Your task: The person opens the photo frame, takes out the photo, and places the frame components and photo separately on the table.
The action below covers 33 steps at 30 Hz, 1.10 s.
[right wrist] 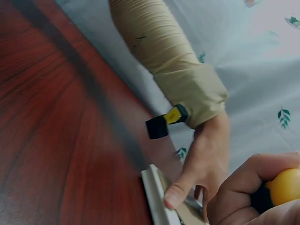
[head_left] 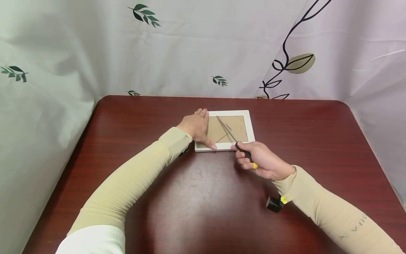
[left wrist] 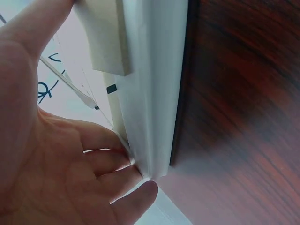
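A white picture frame [head_left: 251, 130] lies on the table with its brown backing board [head_left: 238, 123] facing up. My left hand [head_left: 196, 126] presses flat over its left end, fingers pointing to the far edge and thumb on the near rim. My right hand [head_left: 261, 158] grips a screwdriver [head_left: 229, 132] by its black and yellow handle [right wrist: 286, 186]. The metal shaft slants up and left, its tip at the far side of the backing board. In the left wrist view, the white frame edge [left wrist: 161, 70] runs beside my straight fingers [left wrist: 108, 159].
The dark red wooden table [head_left: 196, 211] reaches to a pale curtain [head_left: 190, 53] with leaf prints behind and at the sides. Small black wrist-worn devices hang under the sleeves, one [head_left: 274, 204] below the right wrist.
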Each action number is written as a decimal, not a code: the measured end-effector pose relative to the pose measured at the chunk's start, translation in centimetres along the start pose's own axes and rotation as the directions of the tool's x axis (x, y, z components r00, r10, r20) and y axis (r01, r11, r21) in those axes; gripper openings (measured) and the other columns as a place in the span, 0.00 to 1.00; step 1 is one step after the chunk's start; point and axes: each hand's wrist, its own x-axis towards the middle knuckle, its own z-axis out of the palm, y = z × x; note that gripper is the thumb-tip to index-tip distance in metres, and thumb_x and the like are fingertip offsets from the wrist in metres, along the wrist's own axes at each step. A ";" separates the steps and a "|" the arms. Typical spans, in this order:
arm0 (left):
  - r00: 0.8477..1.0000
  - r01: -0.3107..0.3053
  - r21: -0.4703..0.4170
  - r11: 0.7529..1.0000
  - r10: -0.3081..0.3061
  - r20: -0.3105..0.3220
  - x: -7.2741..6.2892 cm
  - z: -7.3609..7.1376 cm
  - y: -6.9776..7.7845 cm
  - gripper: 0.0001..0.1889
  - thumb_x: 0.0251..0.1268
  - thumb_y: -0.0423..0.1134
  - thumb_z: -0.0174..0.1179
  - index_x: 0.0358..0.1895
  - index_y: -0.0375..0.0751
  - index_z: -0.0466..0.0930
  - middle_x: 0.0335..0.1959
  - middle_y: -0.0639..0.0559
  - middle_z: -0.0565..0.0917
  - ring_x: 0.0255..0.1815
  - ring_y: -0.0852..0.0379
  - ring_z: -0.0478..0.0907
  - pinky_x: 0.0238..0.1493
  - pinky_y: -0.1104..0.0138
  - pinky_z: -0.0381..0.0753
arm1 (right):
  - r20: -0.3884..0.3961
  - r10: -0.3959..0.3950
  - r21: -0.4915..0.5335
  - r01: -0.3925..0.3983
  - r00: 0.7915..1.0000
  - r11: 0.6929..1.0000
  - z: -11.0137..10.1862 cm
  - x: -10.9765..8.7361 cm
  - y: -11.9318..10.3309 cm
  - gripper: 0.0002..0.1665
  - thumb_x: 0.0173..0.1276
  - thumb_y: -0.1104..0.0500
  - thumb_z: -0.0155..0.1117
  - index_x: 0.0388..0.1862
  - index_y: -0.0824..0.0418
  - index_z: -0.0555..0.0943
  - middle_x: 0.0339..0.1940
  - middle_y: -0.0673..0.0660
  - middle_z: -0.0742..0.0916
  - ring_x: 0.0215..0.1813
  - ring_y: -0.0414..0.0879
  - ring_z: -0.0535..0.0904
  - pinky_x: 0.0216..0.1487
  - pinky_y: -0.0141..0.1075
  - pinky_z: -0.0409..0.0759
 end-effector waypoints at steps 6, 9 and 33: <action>1.000 0.003 0.008 1.000 -0.003 0.014 0.0 -0.2 0.2 0.75 0.40 0.80 0.66 0.80 0.29 0.39 0.82 0.37 0.41 0.82 0.43 0.38 0.79 0.55 0.49 | -0.042 -0.035 -0.048 0.033 0.998 0.998 0.0 0.0 0.7 0.14 0.83 0.61 0.38 0.53 0.73 0.65 0.24 0.50 0.69 0.19 0.36 0.61 0.21 0.24 0.60; 1.000 0.005 0.004 1.000 -0.005 0.019 -0.1 -0.2 0.2 0.76 0.40 0.79 0.66 0.80 0.29 0.38 0.82 0.37 0.40 0.82 0.43 0.38 0.79 0.55 0.48 | -0.048 -0.038 -0.036 0.037 0.998 0.999 0.2 0.0 0.8 0.14 0.83 0.61 0.38 0.53 0.73 0.65 0.24 0.49 0.69 0.19 0.36 0.61 0.21 0.24 0.60; 1.000 0.011 0.010 1.000 -0.011 0.027 0.1 0.0 0.1 0.76 0.39 0.80 0.66 0.80 0.29 0.37 0.82 0.38 0.39 0.82 0.44 0.38 0.79 0.57 0.48 | -0.152 -0.207 -0.391 0.134 0.966 0.911 -1.1 -1.5 1.3 0.17 0.84 0.59 0.37 0.54 0.74 0.64 0.24 0.51 0.71 0.20 0.38 0.65 0.20 0.28 0.65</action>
